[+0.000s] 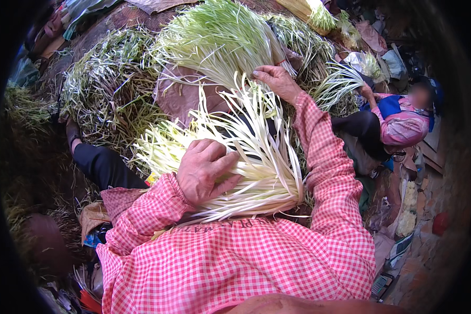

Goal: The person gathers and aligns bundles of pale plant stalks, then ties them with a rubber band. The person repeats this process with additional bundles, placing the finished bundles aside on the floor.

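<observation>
A loose bunch of pale, blanched chive-like leaves (259, 172) lies across my lap, its stem ends gathered at the right. Palm down, my left hand (208, 170) presses on the bunch with its fingers curled over the leaves. Some leaves fan upward from the stem ends, away from the rest. At their upper tips is my right hand (276, 80), fingers bent; whether it pinches a leaf is hard to see. Just beyond it stands a large pile of greener leaves (223, 35), with a red tie (280, 62) near its right end.
Heaps of leaf trimmings (114, 82) lie beyond my left leg (106, 167). A brownish sheet (180, 94) is under the green pile. At the right, a seated person (400, 117) holds a small bunch of pale leaves (341, 84). A phone-like device (382, 284) lies at lower right.
</observation>
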The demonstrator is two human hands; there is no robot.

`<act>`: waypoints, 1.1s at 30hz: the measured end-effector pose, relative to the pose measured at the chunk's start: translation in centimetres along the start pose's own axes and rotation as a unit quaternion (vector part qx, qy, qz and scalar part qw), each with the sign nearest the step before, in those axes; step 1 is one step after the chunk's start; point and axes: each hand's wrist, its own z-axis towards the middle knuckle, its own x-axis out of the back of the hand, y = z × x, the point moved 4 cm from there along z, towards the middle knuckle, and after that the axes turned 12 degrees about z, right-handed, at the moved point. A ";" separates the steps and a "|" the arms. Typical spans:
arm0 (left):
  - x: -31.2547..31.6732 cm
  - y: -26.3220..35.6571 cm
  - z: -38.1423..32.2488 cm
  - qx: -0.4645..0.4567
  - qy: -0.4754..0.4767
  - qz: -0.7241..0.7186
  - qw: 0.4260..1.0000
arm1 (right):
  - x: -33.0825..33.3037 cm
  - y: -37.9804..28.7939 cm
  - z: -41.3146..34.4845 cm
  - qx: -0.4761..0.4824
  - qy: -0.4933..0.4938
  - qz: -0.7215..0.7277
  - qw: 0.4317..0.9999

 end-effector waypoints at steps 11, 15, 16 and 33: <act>-0.7 1.8 0.9 -0.016 -0.028 0.002 0.999 | 0.4 0.4 -3.2 -0.116 -0.080 0.227 0.963; -0.8 3.2 1.2 -0.018 -0.041 0.014 0.999 | 1.4 -1.1 -4.9 -0.084 -0.073 0.222 0.969; -0.8 3.6 1.2 -0.024 -0.043 0.021 0.999 | 1.5 -1.4 -5.0 -0.079 -0.073 0.198 0.974; -0.9 3.1 0.9 -0.022 -0.035 0.002 0.999 | 1.0 -2.8 -12.4 -0.133 0.053 0.268 0.953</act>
